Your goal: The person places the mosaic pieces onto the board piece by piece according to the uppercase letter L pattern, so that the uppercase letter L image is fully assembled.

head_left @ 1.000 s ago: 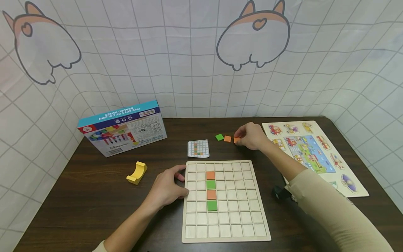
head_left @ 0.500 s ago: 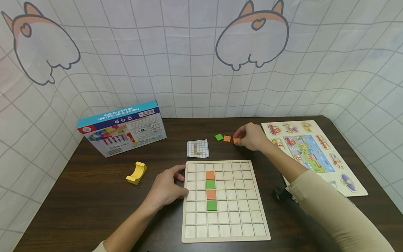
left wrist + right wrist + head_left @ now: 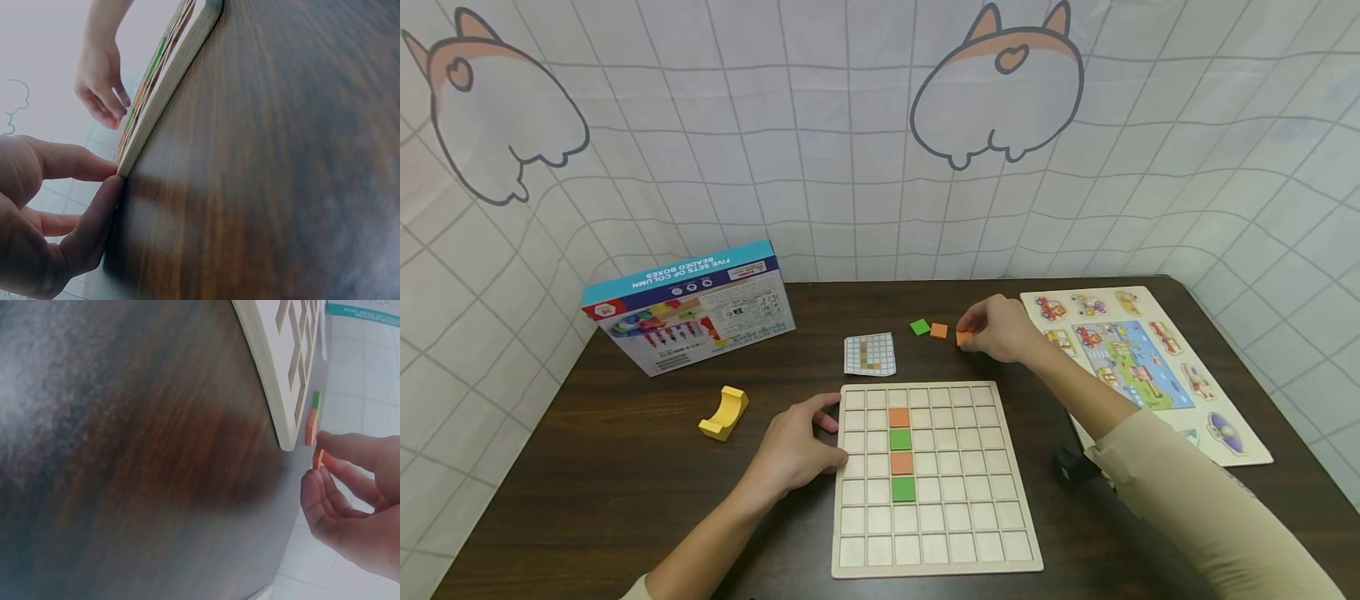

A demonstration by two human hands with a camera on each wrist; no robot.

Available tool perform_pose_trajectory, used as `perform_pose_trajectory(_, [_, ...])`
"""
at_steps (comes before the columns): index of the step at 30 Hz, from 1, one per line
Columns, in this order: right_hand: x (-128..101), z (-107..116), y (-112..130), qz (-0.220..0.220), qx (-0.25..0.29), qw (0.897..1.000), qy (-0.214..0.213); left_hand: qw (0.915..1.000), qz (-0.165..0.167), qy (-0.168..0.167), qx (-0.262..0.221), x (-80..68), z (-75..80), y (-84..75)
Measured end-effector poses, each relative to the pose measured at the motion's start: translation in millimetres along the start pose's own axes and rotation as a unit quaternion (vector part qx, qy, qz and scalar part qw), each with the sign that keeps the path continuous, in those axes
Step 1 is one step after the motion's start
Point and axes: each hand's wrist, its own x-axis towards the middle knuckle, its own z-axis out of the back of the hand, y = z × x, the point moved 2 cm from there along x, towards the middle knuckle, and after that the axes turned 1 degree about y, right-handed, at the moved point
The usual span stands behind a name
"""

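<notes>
Nearest, left hand (image 3: 793, 454) resting with fingers relaxed against the left edge of the grid board (image 3: 934, 558); beyond the board's far right corner, right hand (image 3: 996, 327) pinching an orange tile (image 3: 962, 337) on the table: likely light, stiff, thin, best nipped by its edges; unchanged from a second ago, apart from slight camera drift

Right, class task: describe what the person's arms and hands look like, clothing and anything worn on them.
Both hands are bare: no gloves, rings or watch visible on the left hand or the right hand. The right arm wears a long beige sleeve ending partway along the forearm. On the left arm only a sliver of the same pale cloth shows at the frame's bottom edge. A small black device sits under the right forearm.
</notes>
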Motion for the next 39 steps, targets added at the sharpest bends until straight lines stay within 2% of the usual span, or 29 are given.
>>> perform_pose_trajectory(39, [-24.0,-0.1,16.8,-0.008,0.013,1.0,0.019,1.0,-0.004,0.003,-0.003,-0.1,-0.1,0.9])
